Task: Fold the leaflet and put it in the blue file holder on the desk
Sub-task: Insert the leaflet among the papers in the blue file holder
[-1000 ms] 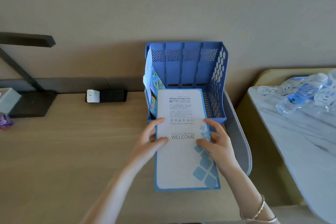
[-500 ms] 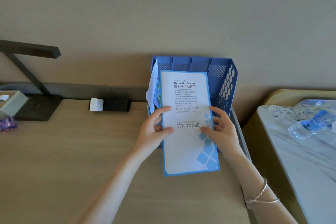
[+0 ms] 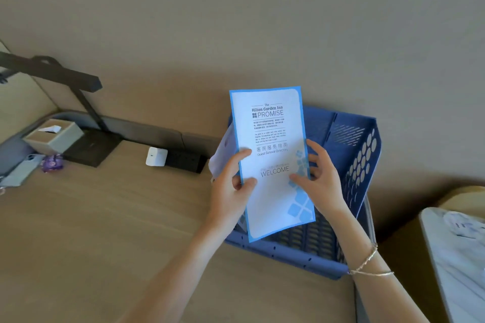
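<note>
Gripping leaflet [image 3: 273,165] upright with left hand [image 3: 231,186] and right hand [image 3: 322,178], fingers pinching both edges, hovering over holder [image 3: 364,165]

I see both forearms bare to the frame edge; no sleeve is in view on either. My left hand [image 3: 231,191] carries no ring, watch or band. My right hand [image 3: 324,183] is likewise without rings. My right wrist bears two thin bracelets [image 3: 367,262]: one fine beaded chain, one slim pale-gold strand set just below it. Fingernails appear short and unpainted.
</note>
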Motion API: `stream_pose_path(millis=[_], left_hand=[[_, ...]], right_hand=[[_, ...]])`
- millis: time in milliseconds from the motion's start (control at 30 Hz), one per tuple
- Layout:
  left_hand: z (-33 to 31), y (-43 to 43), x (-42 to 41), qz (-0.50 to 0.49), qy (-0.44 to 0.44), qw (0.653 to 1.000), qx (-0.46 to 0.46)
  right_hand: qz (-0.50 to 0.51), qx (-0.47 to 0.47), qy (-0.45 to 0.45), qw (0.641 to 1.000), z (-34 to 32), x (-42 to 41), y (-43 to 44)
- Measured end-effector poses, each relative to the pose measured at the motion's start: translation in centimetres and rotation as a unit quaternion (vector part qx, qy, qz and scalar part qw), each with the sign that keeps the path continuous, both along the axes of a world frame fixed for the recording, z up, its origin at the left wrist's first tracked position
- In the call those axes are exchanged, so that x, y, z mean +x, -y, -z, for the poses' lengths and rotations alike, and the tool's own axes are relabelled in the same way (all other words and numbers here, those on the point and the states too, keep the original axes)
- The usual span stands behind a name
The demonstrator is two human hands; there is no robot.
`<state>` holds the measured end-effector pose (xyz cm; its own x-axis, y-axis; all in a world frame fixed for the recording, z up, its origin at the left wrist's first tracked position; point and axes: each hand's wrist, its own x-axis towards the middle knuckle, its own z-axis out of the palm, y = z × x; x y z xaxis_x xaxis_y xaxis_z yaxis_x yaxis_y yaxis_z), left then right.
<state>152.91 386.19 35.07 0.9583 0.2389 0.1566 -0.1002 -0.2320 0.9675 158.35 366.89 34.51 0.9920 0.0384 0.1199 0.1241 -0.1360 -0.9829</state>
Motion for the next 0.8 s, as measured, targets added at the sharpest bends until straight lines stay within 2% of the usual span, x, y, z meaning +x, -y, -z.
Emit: stream_pose_path(millis=[267, 467, 567, 800], left_hand=[[3.3, 1.9, 1.3, -0.099, 0.004, 0.994, 0.035], [6.0, 2.1, 1.4, -0.146, 0.004, 0.988, 0.045], [6.6, 1.9, 2.0, -0.150, 0.010, 0.988, 0.030], [7.7, 1.5, 2.8, -0.150, 0.017, 0.986, 0.068]], right_hand=[[-0.053, 0.000, -0.014, 0.998, 4.3, 4.6, -0.2], [-0.118, -0.047, -0.015, 0.992, 6.9, 6.1, -1.9], [-0.118, -0.050, -0.009, 0.992, 7.3, 7.2, -2.4], [-0.135, -0.057, 0.028, 0.989, 8.0, 9.6, -3.8]])
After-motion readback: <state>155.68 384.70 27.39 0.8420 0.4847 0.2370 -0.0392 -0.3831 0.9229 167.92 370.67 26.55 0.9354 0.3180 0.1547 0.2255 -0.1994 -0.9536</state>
